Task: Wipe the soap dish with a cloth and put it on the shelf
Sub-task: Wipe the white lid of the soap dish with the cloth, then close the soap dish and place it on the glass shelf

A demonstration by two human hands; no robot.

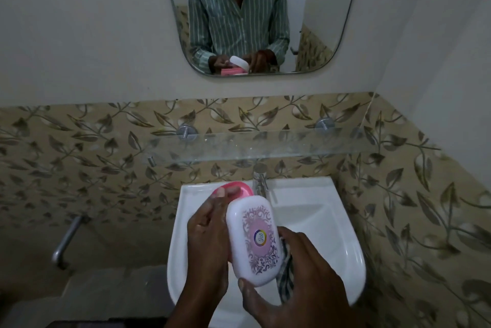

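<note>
Bathroom corner, dim light: plain wall above, leaf-patterned tiles (79,157) below, white washbasin (318,224) in the lower centre of the frame.

Left hand (210,242), lower centre: grip clamped on the pink base of the soap dish (236,188), fingers curled over its near rim, thumb side hidden behind the lid.

Right hand (297,280), lower right of centre: grip clamped on the white lid (255,240), thumb pressed on its near end, fingers wrapped behind the far long edge. Lid stands tilted on edge, decorated face with a pink oval and purple scrollwork toward the camera, its left edge against the left hand. Pink base shows only as a curved rim above and left of the lid; whether the two parts are joined, cannot tell.

Checked cloth (287,274) hangs just right of the lid, caught under the right hand's fingers, trailing down over the basin.

Soap dish held above the basin, not on the shelf.

Outward: chrome tap (260,181) at the basin's back edge, just above the dish. Glass shelf (292,145) across mid-frame on two round metal brackets. Metal pipe (66,237) on the wall at lower left. Mirror (318,22) at top centre shows a person in a striped shirt holding the white lid and pink base.
</note>
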